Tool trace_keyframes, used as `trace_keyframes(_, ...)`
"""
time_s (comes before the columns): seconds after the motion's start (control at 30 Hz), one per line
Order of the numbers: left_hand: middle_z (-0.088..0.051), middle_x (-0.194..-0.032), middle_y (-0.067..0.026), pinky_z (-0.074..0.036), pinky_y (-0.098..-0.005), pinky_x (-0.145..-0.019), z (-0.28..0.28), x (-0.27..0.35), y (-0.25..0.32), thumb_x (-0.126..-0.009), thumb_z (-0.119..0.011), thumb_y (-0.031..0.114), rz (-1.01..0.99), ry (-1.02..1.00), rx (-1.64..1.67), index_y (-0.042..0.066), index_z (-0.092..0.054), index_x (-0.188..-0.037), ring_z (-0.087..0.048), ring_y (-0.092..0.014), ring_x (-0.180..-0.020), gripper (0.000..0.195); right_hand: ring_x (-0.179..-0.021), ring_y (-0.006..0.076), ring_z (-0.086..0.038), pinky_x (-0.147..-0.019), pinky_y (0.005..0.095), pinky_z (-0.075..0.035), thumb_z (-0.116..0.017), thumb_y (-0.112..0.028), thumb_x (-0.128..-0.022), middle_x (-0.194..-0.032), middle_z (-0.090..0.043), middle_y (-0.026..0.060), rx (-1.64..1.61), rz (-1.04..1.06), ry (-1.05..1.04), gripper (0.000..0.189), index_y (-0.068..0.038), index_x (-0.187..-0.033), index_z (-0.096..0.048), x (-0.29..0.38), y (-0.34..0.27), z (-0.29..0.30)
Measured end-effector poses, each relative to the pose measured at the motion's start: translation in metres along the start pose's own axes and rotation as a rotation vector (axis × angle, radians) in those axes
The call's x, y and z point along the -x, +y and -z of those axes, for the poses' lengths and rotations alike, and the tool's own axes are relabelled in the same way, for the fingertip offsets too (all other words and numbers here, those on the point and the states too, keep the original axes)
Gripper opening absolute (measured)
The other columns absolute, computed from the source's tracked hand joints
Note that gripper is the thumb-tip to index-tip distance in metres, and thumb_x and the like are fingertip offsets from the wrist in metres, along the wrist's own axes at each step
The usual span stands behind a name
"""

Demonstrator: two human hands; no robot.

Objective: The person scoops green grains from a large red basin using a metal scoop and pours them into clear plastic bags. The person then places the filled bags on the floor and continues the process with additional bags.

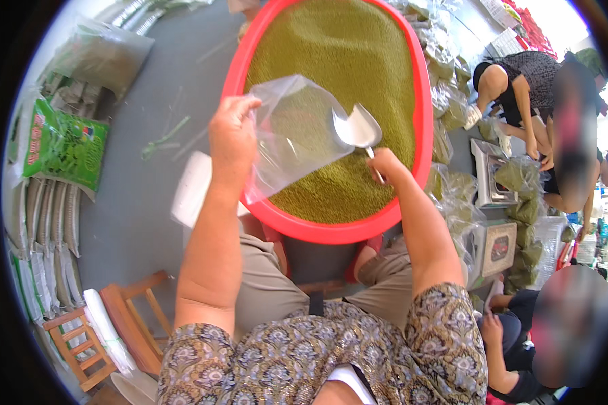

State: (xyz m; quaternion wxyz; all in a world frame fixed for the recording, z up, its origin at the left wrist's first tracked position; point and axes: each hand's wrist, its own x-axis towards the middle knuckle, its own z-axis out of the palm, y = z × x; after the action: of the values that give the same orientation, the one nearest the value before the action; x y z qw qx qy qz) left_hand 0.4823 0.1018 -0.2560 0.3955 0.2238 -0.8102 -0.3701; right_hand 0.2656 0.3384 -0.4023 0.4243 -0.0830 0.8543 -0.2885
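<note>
A large red plastic tub (422, 101) before me holds a bed of green granular material (334, 45), perhaps mung beans. My left hand (234, 129) grips the edge of a clear plastic bag (299, 136), which spreads over the tub's left part. Through its film the green grains show. In my right hand (383, 164) is the handle of a metal scoop (363, 129), its blade at the bag's right-hand edge, above the grains. The scoop's pan looks bare where it shows; part of it lies behind or within the bag, I cannot tell which.
Filled sacks and a green printed bag (76, 144) line the left side. Wooden chairs (78, 349) stand at lower left. Filled clear bags (456, 187) and scales (491, 172) lie to the right, beside several other people. A white stack (190, 190) is by my left forearm.
</note>
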Motion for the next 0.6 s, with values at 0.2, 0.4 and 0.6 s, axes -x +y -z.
trace_keyframes(0.2,-0.058,-0.087,-0.0108,-0.044,-0.0301,-0.070,0.007,0.000,-0.010,-0.069,-0.046,-0.005,0.023,-0.051,-0.058,0.000,-0.060,-0.085,-0.056,-0.024,-0.077,0.022,-0.038,0.0136,-0.046,-0.034,0.0298,-0.036,-0.054,-0.012,-0.074,-0.052,-0.047,0.0057,0.347,0.031,0.076,0.013,0.000,-0.073,-0.050,0.058,-0.031,0.041)
trace_keyframes(0.4,-0.057,-0.085,-0.0125,-0.044,-0.0366,-0.067,-0.005,-0.003,0.011,-0.069,-0.051,-0.001,0.053,0.006,-0.208,0.002,-0.058,-0.082,-0.055,-0.030,-0.075,0.015,-0.037,0.0147,-0.044,-0.034,0.0307,-0.032,-0.051,-0.016,-0.077,-0.048,-0.045,0.0066,0.383,-0.229,0.171,0.022,0.000,-0.062,-0.050,0.176,-0.012,0.095)
trace_keyframes(0.6,-0.057,-0.083,-0.0124,-0.044,-0.0326,-0.067,-0.016,0.000,0.011,-0.069,-0.047,-0.006,-0.023,-0.148,-0.123,0.002,-0.059,-0.080,-0.056,-0.028,-0.075,0.018,-0.035,0.0149,-0.042,-0.032,0.0300,-0.029,-0.053,-0.021,-0.079,-0.048,-0.043,0.0046,0.414,-0.264,0.142,0.026,0.000,-0.065,-0.050,0.110,0.008,0.097)
